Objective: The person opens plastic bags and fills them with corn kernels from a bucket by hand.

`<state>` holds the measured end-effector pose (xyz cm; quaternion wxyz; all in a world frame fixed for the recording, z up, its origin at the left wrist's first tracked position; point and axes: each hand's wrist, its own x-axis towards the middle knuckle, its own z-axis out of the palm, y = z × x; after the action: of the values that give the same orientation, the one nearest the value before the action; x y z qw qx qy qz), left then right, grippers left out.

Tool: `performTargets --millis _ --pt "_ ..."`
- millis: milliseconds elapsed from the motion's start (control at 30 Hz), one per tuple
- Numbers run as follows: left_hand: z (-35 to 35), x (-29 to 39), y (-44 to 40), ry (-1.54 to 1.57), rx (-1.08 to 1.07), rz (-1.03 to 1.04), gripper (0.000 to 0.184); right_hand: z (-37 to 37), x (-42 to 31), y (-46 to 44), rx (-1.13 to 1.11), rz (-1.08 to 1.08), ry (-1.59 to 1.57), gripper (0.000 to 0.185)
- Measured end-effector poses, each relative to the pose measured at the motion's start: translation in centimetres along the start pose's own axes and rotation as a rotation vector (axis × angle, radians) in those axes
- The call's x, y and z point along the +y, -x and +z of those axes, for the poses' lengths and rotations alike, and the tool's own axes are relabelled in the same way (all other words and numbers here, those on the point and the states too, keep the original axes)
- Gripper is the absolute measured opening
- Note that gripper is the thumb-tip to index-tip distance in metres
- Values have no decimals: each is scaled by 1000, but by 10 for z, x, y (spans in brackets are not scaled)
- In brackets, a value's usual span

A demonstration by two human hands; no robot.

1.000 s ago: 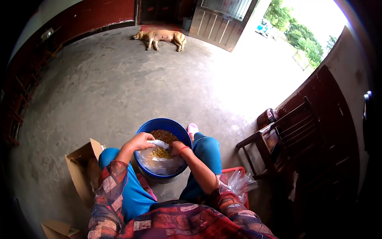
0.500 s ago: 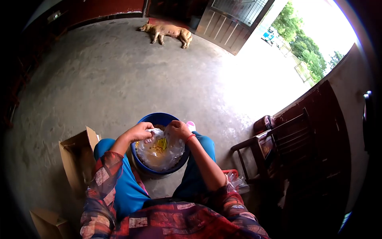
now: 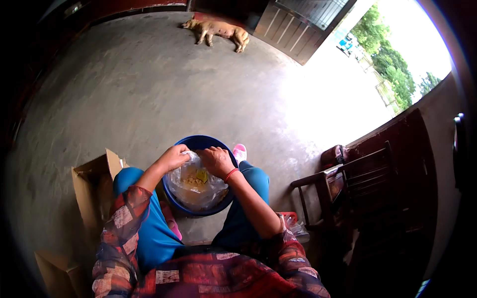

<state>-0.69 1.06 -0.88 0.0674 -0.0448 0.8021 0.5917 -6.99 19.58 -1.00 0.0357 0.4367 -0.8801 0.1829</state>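
A clear plastic bag (image 3: 198, 191) hangs inside the mouth of a blue tub (image 3: 194, 212) between my knees. Some yellow-brown bits and a yellow-green piece (image 3: 201, 175) show through the plastic. My left hand (image 3: 175, 157) is closed on the bag's upper left edge. At the bag's upper right edge is my right hand (image 3: 216, 161), its fingers bent and pressed to the plastic, with a red band at the wrist. The fingertips of my right hand are partly hidden. Loose contents of the tub are mostly covered by the bag and hands.
An open cardboard box (image 3: 94, 186) stands left of my knee, another (image 3: 62, 273) nearer. On the right are a wooden chair (image 3: 325, 191) and a red basket (image 3: 289, 217) with plastic bags. A dog (image 3: 218, 30) lies near the open door (image 3: 298, 30).
The bag has gone from bunched to spread open between my hands. My hands have risen slightly in view, and my right hand has turned over the bag's edge. The view has shifted.
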Motion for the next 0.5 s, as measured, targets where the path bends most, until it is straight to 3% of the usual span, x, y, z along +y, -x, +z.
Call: performTargets --millis 167,300,500 --pt "-1 12 2 80 -136 63 20 18 19 3 -22 24 -64 16" --pt "-3 11 1 101 -309 -43 31 14 26 1 78 32 -256 14" --pt "-7 29 12 364 -408 -89 29 -2 18 5 -39 219 -203 16"
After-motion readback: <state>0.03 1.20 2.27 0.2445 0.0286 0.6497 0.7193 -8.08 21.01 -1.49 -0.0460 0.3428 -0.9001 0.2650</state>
